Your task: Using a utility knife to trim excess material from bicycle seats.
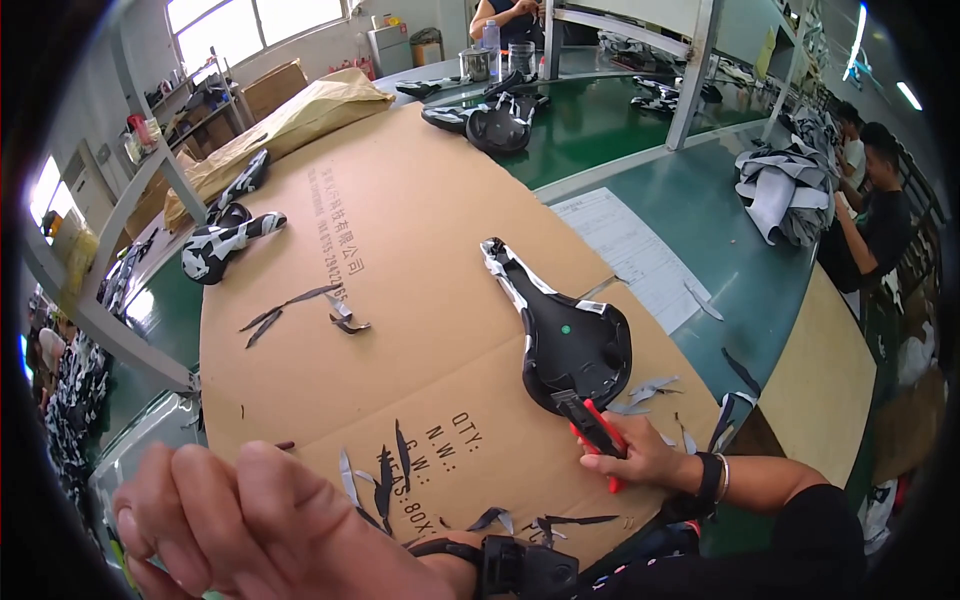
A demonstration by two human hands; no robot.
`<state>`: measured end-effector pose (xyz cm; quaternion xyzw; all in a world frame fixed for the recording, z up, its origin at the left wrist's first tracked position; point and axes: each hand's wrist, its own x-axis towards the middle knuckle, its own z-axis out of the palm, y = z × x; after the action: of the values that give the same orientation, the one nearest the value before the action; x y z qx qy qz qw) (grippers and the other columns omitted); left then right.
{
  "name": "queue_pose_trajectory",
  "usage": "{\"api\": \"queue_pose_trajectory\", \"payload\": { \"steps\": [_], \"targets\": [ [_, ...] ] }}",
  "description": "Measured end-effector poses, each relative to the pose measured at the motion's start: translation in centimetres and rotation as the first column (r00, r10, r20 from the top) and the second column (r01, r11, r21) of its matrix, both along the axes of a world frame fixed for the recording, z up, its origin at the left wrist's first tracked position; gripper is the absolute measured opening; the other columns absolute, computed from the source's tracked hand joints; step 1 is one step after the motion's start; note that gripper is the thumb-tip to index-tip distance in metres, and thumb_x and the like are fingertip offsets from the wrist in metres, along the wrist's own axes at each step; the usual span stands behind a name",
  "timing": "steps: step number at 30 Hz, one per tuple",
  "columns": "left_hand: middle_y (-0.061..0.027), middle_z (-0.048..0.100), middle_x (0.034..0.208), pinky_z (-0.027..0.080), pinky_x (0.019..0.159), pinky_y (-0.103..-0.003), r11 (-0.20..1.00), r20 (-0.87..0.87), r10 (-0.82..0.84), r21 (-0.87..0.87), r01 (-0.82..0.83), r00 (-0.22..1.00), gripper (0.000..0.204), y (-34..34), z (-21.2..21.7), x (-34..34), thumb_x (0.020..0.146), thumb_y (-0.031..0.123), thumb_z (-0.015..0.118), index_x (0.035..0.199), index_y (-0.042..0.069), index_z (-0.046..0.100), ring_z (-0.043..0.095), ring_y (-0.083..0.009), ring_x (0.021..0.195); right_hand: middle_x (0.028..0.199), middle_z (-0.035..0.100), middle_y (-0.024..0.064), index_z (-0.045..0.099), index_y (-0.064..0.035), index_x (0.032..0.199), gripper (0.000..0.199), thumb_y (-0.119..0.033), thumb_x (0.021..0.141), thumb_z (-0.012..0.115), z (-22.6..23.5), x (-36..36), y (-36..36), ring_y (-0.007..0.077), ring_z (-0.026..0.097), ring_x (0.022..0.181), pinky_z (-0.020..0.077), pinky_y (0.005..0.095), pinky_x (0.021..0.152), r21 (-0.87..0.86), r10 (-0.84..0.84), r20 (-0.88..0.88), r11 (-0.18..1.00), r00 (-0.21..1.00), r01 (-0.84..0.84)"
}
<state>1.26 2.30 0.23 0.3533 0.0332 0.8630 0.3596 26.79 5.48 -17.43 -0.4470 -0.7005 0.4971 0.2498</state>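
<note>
A black bike seat (pixel 565 335) lay upside down on a big sheet of brown cardboard (pixel 400 260). The cardboard covered part of the green tabletop (pixel 720 240). The seat's thin nose pointed away from the person, and its wide back end was close to the right hand (pixel 640 458).

The right hand was closed tight around a pair of red-handled scissors (pixel 595 425). The dark tips of the scissors touched the wide back edge of the seat.

The left hand (pixel 255 525) was lifted up near the camera, low in the picture. Its fingers were curled in, and nothing could be seen in it. It touched nothing on the cardboard.

Small cut scraps (pixel 385 480) of dark and pale cloth lay on the cardboard near both hands. More scraps (pixel 300 305) lay farther off to the left.

Another seat with a black and white cover (pixel 225 245) rested at the left edge of the cardboard. More seats (pixel 495 120) sat at the far end of the tabletop. A white paper sheet (pixel 630 255) lay to the right of the cardboard. Other people sat working at the far right.
</note>
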Motion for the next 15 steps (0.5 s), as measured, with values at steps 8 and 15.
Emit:
{"api": "queue_pose_trajectory", "payload": {
  "steps": [8,15],
  "targets": [
    [0.0002,0.059,0.083,0.033,0.065,-0.028,0.998,-0.040,0.063,-0.028,-0.064,0.997,0.017,0.7,0.0,2.0,0.093,0.022,0.054,0.093,0.006,0.062,0.045,-0.0115,0.066,0.075,0.062,0.0006,0.060,-0.0022,0.111,0.041,-0.029,0.083,0.073,-0.6,0.3,0.0,0.0074,0.058,0.056,0.0451,0.0226,0.056,0.001,0.026,-0.056,1.000,0.998,-0.026],
    [-0.0001,0.057,0.082,0.033,0.065,-0.030,0.998,-0.141,0.066,-0.010,-0.068,0.988,0.023,1.9,-0.1,3.7,0.096,0.021,0.048,0.099,0.004,0.063,0.046,-0.0127,0.067,0.078,0.062,0.0018,0.057,-0.0005,0.115,0.039,-0.022,0.085,0.071,-0.1,1.2,-0.1,0.0077,0.059,0.058,0.0467,0.0223,0.056,-0.045,0.049,-0.093,0.998,0.994,-0.053]
  ]
}}
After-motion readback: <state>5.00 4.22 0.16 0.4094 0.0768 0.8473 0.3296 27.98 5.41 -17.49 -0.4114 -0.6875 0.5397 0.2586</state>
